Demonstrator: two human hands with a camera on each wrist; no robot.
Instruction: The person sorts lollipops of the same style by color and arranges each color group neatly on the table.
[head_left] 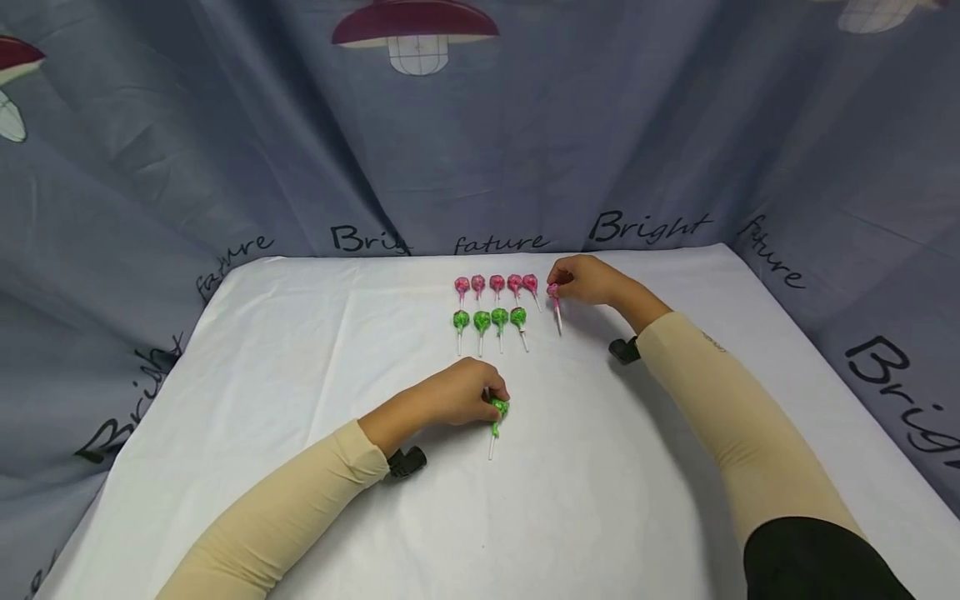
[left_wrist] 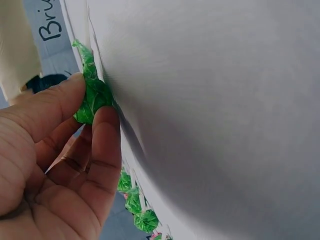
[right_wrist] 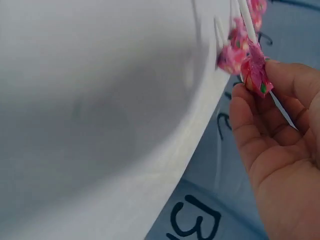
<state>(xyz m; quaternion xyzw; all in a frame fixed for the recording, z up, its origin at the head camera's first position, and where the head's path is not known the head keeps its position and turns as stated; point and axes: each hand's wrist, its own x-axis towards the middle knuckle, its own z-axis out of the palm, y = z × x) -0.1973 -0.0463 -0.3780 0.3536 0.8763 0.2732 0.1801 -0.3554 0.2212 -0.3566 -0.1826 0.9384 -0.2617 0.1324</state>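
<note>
My left hand point(head_left: 459, 392) pinches a green-wrapped lollipop point(left_wrist: 92, 100) by its head between thumb and fingers, low over the white tablecloth. Its white stick points toward the near edge in the head view. At the right end of the back row, my right hand point(head_left: 588, 282) pinches a pink-wrapped lollipop point(right_wrist: 256, 75) by the head, stick toward me. Several pink lollipops point(head_left: 497, 284) lie side by side in that row, left of the right hand. Just in front of them lies a row of several green lollipops point(head_left: 482, 320), sticks also toward me.
The white cloth point(head_left: 337, 350) covers a table whose far edge meets a grey-blue curtain point(head_left: 247, 150) with printed lamps and lettering. The curtain also runs along the left and right sides. A black wrist camera point(head_left: 407, 462) sits under the left wrist, another black camera point(head_left: 624, 351) under the right.
</note>
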